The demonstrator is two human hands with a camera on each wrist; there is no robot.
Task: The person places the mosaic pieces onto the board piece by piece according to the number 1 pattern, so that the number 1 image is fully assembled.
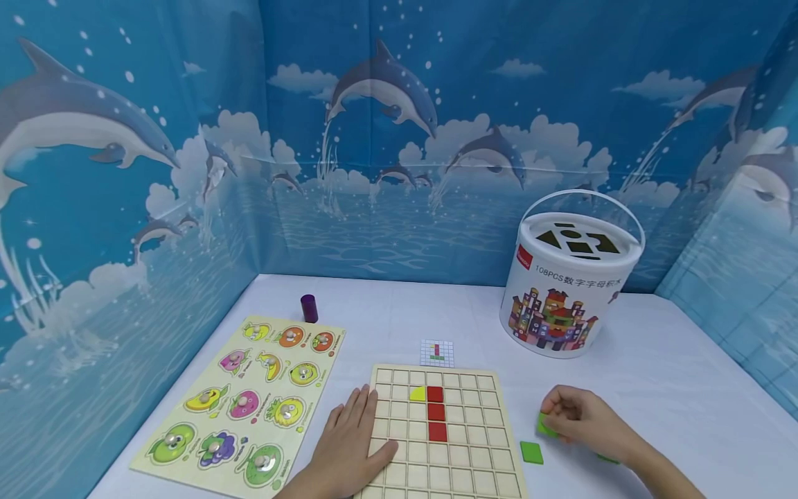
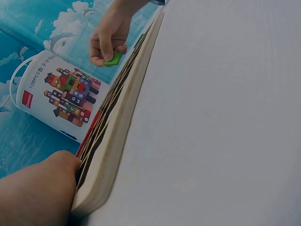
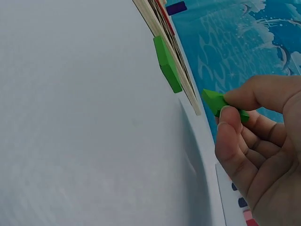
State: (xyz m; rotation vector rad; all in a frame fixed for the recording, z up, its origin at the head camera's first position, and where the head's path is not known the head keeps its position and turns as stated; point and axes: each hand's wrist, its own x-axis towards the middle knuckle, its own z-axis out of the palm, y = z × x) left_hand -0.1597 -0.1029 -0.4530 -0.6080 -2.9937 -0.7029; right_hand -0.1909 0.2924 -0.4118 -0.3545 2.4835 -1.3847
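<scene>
1. A small green square tile [image 1: 546,425] is pinched by the right hand [image 1: 582,416] between the thumb and the curled fingers [image 3: 230,141]. It is held just above the white table [image 1: 654,374], to the right of the grid board.
2. The wooden grid board [image 1: 461,450] is pressed down by the left hand [image 1: 352,443]. The hand is laid flat on the board's left edge with straight fingers, and nothing is gripped by it.
3. Three red tiles [image 1: 436,412] are set in a line down the middle of the board. A yellow tile [image 1: 417,394] is placed just to the left of the top red one, touching it.
4. A second green tile [image 1: 532,452] is seen lying flat on the table, just beside the board's right edge and near the right hand.
5. A small pattern card [image 1: 437,352] is laid just behind the board.
6. A fruit puzzle board [image 1: 246,402] is placed to the left of the left hand, and a purple cylinder [image 1: 308,308] is stood upright behind it.
7. A white block bucket [image 1: 570,291] with a handle is stood at the back right, well apart from the hands.
8. Blue dolphin walls [image 1: 399,138] are set around the table.
</scene>
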